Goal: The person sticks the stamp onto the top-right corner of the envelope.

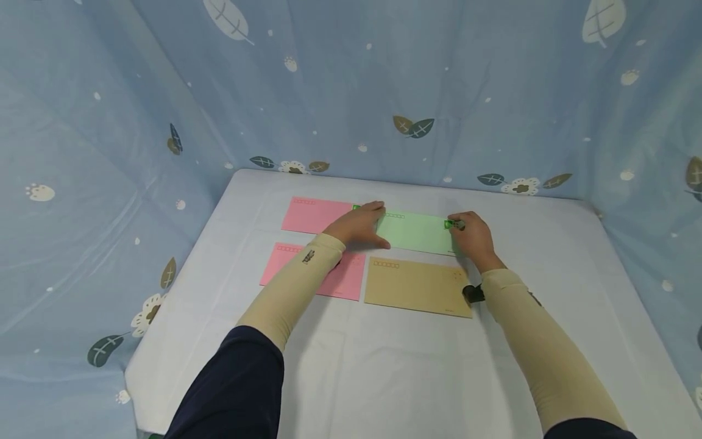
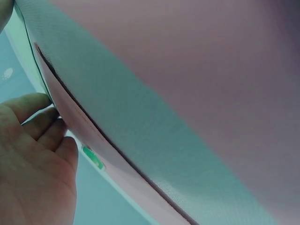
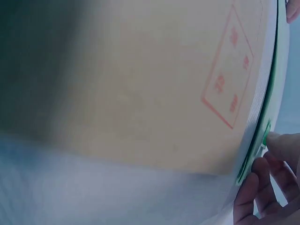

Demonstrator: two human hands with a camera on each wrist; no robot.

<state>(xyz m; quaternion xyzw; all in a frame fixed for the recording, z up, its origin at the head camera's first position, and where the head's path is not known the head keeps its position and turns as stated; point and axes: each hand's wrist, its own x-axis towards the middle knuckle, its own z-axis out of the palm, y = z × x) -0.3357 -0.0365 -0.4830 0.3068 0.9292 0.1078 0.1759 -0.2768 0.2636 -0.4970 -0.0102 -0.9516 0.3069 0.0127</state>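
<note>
My right hand (image 1: 474, 238) is at the top right corner of a light green envelope (image 1: 414, 233). Its thumb and fingers pinch a small green stamp (image 3: 266, 133) against that corner. The left hand (image 1: 359, 224) lies with fingers extended at the left edge of the same envelope, thumb spread toward the front. Behind that hand, a pink envelope (image 1: 315, 214) carries another green stamp (image 2: 93, 158) at its top right corner, partly covered by the fingers in the head view.
In front lie a second pink envelope (image 1: 345, 280), crossed by the left forearm, and a brown envelope (image 1: 417, 286). All rest on a white-covered table (image 1: 373, 372). A blue patterned curtain (image 1: 340, 79) hangs behind and at the sides.
</note>
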